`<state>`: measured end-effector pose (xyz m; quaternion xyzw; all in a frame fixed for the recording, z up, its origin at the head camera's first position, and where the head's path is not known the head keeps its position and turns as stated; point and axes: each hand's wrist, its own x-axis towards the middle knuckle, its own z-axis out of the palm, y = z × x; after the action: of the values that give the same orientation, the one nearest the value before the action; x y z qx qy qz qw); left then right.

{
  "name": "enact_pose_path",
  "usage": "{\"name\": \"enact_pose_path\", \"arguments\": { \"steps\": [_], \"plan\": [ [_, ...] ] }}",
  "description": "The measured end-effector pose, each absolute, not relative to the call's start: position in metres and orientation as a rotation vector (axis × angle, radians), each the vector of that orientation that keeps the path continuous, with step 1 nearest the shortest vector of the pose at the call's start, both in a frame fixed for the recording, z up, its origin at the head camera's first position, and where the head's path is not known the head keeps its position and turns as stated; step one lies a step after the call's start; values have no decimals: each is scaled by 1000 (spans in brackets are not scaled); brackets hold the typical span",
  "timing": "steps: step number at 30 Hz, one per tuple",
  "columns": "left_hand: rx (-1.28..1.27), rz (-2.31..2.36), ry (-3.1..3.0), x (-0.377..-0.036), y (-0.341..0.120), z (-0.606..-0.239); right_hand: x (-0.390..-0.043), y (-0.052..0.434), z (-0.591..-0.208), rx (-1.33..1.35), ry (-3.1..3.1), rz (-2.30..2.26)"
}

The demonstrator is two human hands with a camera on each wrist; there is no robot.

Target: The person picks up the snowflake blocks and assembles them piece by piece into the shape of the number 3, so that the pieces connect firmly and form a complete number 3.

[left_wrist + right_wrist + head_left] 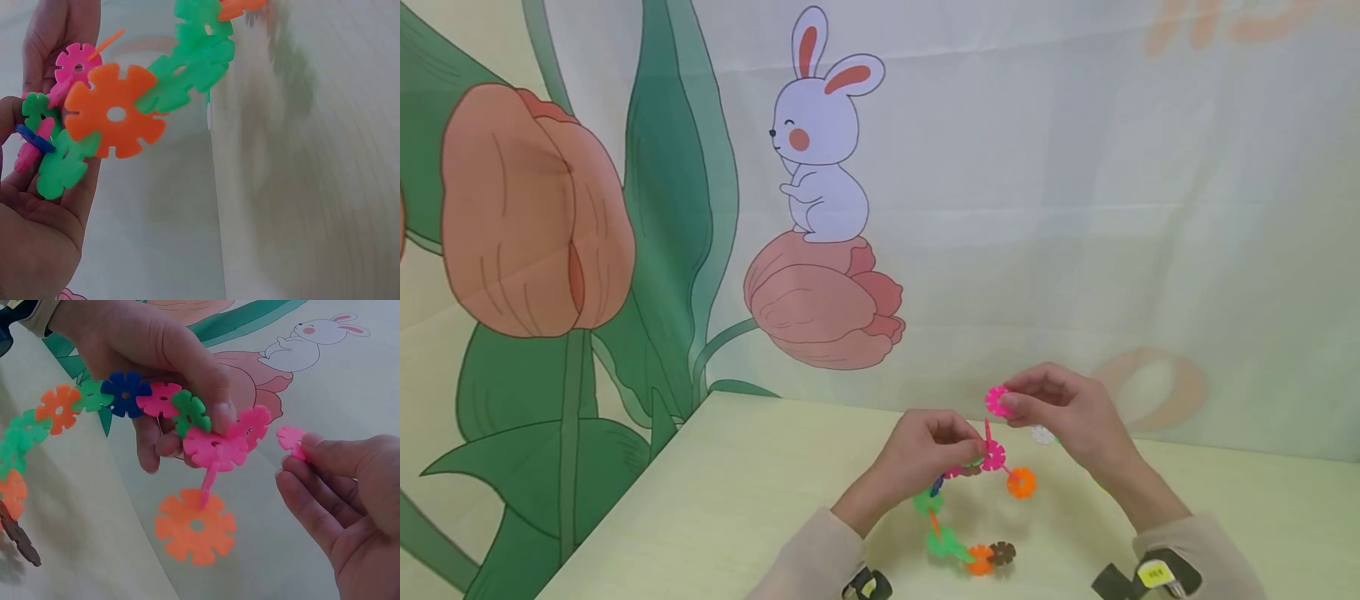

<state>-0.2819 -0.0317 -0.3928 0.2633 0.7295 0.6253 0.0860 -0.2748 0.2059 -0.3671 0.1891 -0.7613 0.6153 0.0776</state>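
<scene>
My left hand (925,450) pinches a chain of interlocked plastic snowflake discs near its pink end, its thumb against a pink disc (215,450) and a green disc (190,415). An orange disc (195,527) branches off below on a pink disc seen edge-on. From the hand the chain runs through a blue disc (125,394), then green and orange discs (116,112), down to a brown disc (1002,553) at its far end. My right hand (1071,408) holds a separate pink disc (997,401) between thumb and fingers, slightly above and right of the chain.
A white disc (1042,434) lies toward the back of the pale table (700,500), with a bit of green beside it, partly hidden by the right hand. Behind the table hangs a backdrop (1000,208) printed with tulips and a rabbit.
</scene>
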Motion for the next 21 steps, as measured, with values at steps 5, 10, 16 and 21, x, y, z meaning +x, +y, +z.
{"name": "enact_pose_path", "arguments": {
  "steps": [5,10,16,21],
  "plan": [
    [809,1854,2163,-282,-31,-394,-271,200,-366,588,-2253,1820],
    [835,1865,2125,-284,-32,-395,-269,195,-365,581,-2272,1807],
    [836,1865,2123,-281,-31,-393,-266,197,-362,565,-2330,1702],
    [843,1862,2129,-281,-30,-393,-264,198,-362,573,-2350,1654]
  ]
}}
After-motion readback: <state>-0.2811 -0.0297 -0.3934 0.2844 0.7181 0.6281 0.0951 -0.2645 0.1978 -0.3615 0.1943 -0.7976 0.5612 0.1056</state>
